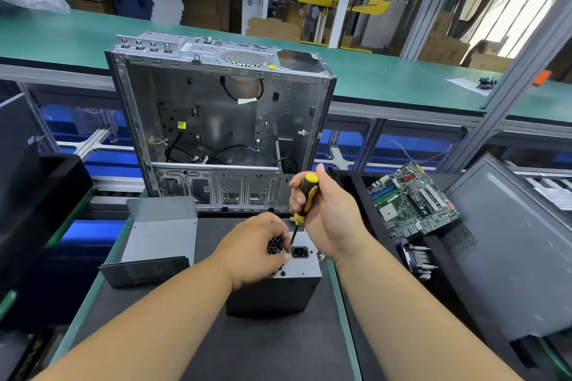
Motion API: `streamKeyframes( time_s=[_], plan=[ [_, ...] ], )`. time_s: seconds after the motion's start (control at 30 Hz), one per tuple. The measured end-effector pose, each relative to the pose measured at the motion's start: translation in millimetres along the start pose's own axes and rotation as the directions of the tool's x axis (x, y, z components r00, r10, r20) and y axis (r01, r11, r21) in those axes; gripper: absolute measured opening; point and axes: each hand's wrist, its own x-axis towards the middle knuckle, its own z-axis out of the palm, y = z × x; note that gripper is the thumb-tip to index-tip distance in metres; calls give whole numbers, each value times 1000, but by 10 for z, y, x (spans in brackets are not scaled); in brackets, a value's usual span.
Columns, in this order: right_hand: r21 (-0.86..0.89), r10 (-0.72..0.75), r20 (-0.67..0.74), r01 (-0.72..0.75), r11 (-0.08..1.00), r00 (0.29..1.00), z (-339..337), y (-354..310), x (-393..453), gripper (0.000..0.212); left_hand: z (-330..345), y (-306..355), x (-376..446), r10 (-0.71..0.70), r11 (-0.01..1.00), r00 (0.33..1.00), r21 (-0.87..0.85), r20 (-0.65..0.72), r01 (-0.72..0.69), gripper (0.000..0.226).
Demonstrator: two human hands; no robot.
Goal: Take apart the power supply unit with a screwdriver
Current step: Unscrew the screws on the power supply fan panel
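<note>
The grey metal power supply unit (297, 281) stands on the dark mat at the centre of the bench, its socket face turned up. My left hand (253, 250) lies over its top left with fingers curled on the fan grille, steadying it. My right hand (328, 210) grips the yellow and black screwdriver (305, 198) upright. The thin shaft runs down to a point on the top face just left of the black power socket (299, 252). The screw itself is too small to make out.
A bent grey metal cover (161, 238) lies on the mat to the left. An empty open computer case (216, 127) stands behind. A green motherboard (411, 198) and a heatsink (418, 260) rest at right, beside a grey side panel (510, 257).
</note>
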Motion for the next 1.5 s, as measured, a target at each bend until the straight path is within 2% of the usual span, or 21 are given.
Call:
streamKeyframes(
  time_s=[0.1,0.17,0.3,0.4,0.53,0.63,0.73,0.8,0.87,0.93,1.07,1.2,1.33,1.4,1.5],
  plan=[
    [-7,-48,-33,48,999,998,37,77,-3,56,-3,9,-1,4,1000,1000,-5,-4,-4,12],
    [9,-58,-6,58,998,998,49,85,-9,55,-5,9,1,2,1000,1000,-5,-5,-2,12],
    [-42,-54,50,56,998,997,30,72,-34,26,1,3,11,11,1000,1000,-6,-13,-11,13],
    [-81,-67,20,68,994,998,-12,75,-42,18,6,-3,11,16,1000,1000,-9,-13,-16,11],
    [-35,-9,-20,9,999,1000,-9,10,-33,31,7,-16,11,12,1000,1000,17,-5,-12,10],
    [-5,23,33,-23,1000,999,36,-10,-26,40,7,-10,14,1,1000,1000,21,-9,-1,11],
    [-56,42,73,-38,998,996,88,38,-16,48,3,9,5,4,1000,1000,19,-21,-4,13],
    [-33,22,66,-20,999,998,104,77,-6,46,-4,18,-1,8,1000,1000,22,-27,-7,14],
    [0,12,66,-12,1000,998,92,91,-2,36,-7,21,-4,10,1000,1000,16,-26,-9,14],
    [-31,1,42,1,1000,999,53,95,-5,29,-6,20,-8,9,1000,1000,3,-23,-9,12],
    [-14,-33,-20,33,999,999,-5,61,-6,26,6,14,-7,1,1000,1000,-1,-23,-1,11],
    [52,1,-27,1,999,1000,-28,-13,6,37,-3,17,-2,-17,1000,1000,-1,-4,17,8],
    [10,25,0,-25,1000,1000,-15,0,-18,52,-10,30,4,-16,1000,1000,-18,-2,16,10],
    [17,14,-5,-13,1000,1000,-8,13,-25,52,-9,27,6,-25,999,1000,-20,1,25,12],
    [10,7,19,-7,1000,1000,-16,8,-36,38,-5,18,8,-23,999,1000,-27,4,23,14]
  ],
)
